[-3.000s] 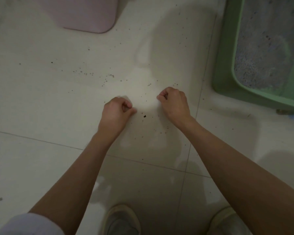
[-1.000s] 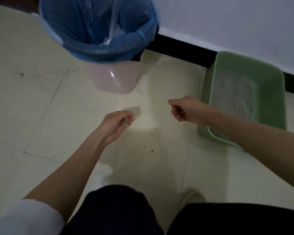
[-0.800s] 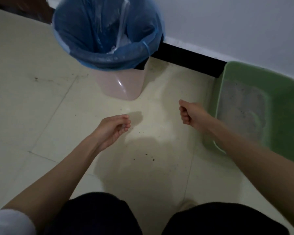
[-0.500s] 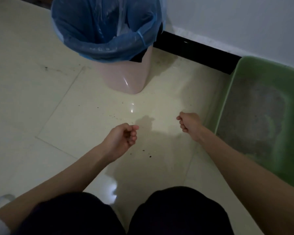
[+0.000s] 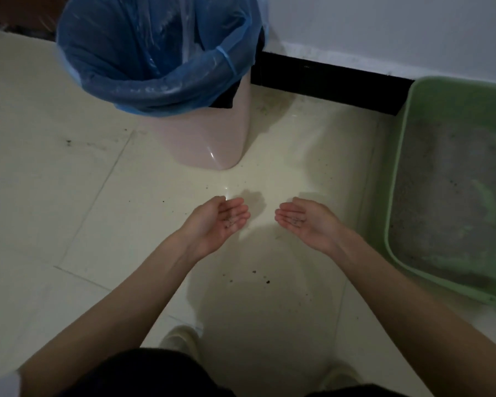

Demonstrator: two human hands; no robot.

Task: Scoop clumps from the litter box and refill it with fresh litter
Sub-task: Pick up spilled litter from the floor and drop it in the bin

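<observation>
left hand (image 5: 222, 217) and right hand (image 5: 301, 217) unclenched, palms up, hands showing litter grains (image 5: 230, 222)

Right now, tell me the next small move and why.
Probably carry both hands forward over the bin and tip them. The left hand and right hand are open, palms up, with a few dark grains on them, short of the bin.

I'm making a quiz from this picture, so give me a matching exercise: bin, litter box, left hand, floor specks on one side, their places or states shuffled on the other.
Things:
1. bin
2. litter box
3. left hand
4. specks

States:
A. green, by the right edge
B. palm up, a few grains on it
C. lined with a blue bag
D. scattered on the tile between the forearms

Pairs: 1-C, 2-A, 3-B, 4-D
</observation>
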